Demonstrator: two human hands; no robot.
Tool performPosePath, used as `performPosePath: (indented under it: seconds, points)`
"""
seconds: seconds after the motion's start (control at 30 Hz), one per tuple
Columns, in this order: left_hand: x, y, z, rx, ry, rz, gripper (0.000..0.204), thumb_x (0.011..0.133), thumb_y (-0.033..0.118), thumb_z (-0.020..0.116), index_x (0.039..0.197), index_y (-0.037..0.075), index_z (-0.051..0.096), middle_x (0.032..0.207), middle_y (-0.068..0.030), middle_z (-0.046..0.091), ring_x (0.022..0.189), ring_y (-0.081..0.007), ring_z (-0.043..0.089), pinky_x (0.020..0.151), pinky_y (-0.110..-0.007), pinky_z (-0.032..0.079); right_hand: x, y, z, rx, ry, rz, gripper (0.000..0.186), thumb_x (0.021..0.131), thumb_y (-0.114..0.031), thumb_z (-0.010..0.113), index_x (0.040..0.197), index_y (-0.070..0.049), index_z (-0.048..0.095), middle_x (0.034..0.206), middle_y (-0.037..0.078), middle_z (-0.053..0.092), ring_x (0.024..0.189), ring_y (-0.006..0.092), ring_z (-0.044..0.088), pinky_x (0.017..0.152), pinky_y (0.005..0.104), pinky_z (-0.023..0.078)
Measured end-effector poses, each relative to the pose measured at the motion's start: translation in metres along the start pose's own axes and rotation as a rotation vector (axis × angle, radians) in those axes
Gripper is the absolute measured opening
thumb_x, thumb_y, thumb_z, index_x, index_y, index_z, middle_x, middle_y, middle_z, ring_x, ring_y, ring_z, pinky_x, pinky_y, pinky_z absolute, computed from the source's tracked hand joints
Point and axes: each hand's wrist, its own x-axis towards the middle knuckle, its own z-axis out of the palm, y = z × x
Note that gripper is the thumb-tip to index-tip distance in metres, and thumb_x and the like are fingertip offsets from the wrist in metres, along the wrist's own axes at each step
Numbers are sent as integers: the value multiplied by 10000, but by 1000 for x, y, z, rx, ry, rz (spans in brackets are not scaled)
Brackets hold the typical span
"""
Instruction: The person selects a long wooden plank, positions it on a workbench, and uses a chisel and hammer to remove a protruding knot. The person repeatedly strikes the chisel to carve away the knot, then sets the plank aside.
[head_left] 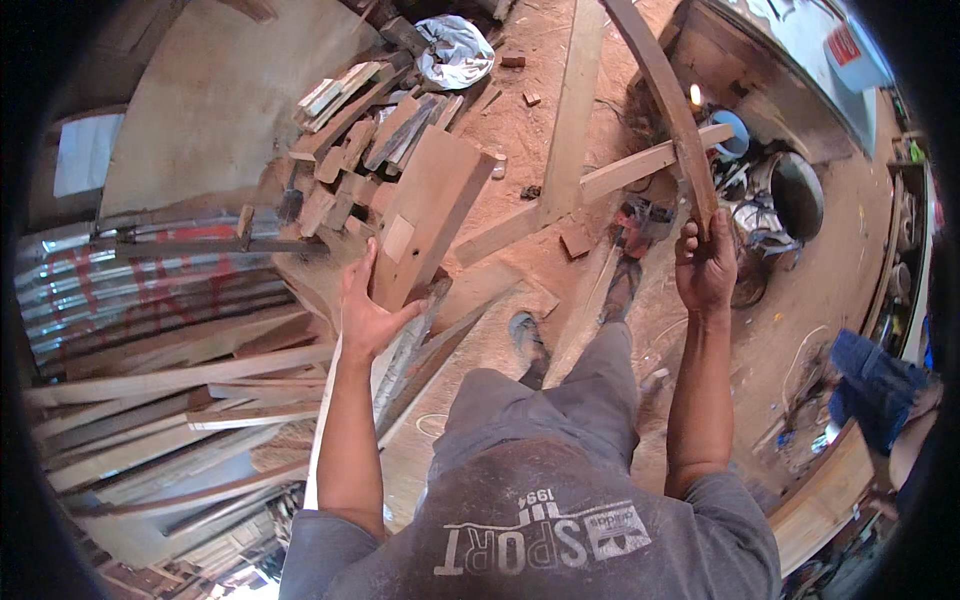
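Note:
My right hand is closed round the near end of a long, slightly curved dark wooden strip, which runs away from me to the top edge of the view. At the left, my left hand grips the near end of a thick, wide wooden board. Its thumb is stretched across the board's end and its fingers lie along the left edge. A paler rectangular patch and a small dark hole show on the board. The board slants away over a heap of wood offcuts.
Long planks are stacked at the left beside corrugated metal sheet. Two crossed beams lie ahead on the sawdust-covered floor. A power tool, a round metal container and a pale bucket are to the right. Someone in blue cloth is at far right.

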Motion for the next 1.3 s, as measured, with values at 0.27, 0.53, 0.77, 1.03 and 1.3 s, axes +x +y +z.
performPosePath:
  seconds: [0.27,0.53,0.77,1.03,1.3]
  points:
    - [33,-36,-25,-598,-287,-149,1125,565,159,906,1561,60,391,1299,-91,621,1202,-242,593,1095,-360,410,-59,54,-47,72,110,-132,348,1061,-281,556,1264,-3,610,963,97,707,776,135,659,653,238,537]
    - [39,-65,-32,-660,-388,-251,909,600,222,867,1410,5,517,1251,-87,644,1140,-216,618,1007,-347,456,-104,54,-96,-16,161,-81,377,1059,-339,555,1207,5,605,887,72,674,708,94,598,636,213,475]
    - [33,-52,-26,-634,-365,-255,900,620,203,859,1420,0,501,1256,-84,640,1136,-218,620,1012,-352,452,-116,46,-110,-113,130,-51,391,1053,-361,563,1185,2,629,884,75,700,641,86,619,580,209,499]
    - [30,-58,-22,-625,-346,-242,989,629,147,831,1513,0,412,1385,-106,579,1253,-235,569,1083,-345,401,-109,43,-95,-143,97,56,409,1051,-371,565,1212,3,601,841,48,671,637,84,606,599,206,503]
    - [31,-53,-22,-543,-337,-217,1135,605,142,836,1592,13,290,1526,-111,467,1373,-224,477,1152,-347,335,-107,35,-84,-226,149,83,374,1051,-381,560,1120,-16,607,829,43,663,642,80,571,590,213,460]
